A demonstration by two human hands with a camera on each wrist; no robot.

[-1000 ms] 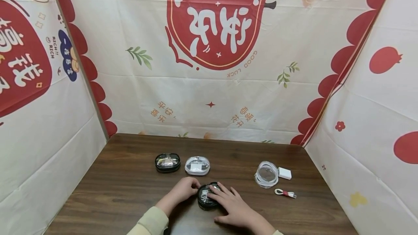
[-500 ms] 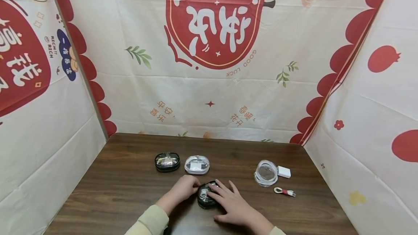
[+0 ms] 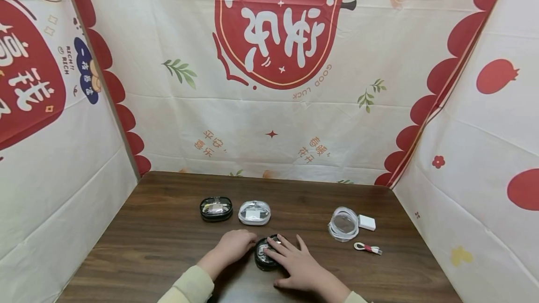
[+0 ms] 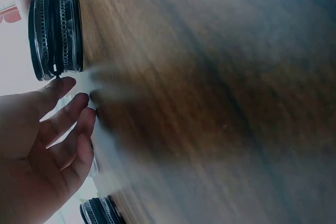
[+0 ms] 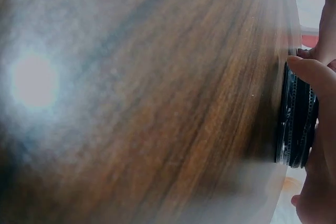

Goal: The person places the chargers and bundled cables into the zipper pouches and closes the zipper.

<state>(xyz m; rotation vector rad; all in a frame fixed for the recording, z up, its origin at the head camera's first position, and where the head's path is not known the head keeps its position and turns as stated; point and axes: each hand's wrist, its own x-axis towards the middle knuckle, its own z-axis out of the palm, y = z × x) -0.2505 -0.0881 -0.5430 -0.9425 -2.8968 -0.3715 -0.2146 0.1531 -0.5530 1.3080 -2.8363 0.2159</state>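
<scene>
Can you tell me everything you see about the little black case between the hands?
The black case is rounded, with dark trim and a clear, plasticky-looking top. Something white shows inside, too unclear to name. A dark zipper runs along its side. It lies flat on the brown table. The right hand's fingers rest on top; the left hand is at the zipper's end, maybe pinching it.

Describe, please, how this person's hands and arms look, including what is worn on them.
The left hand and right hand wear no gloves, and no rings show on their visible fingers. The left sleeve is pale yellow with a wide, cuff-like end; of the right sleeve, only a small, similarly pale edge shows.
</scene>
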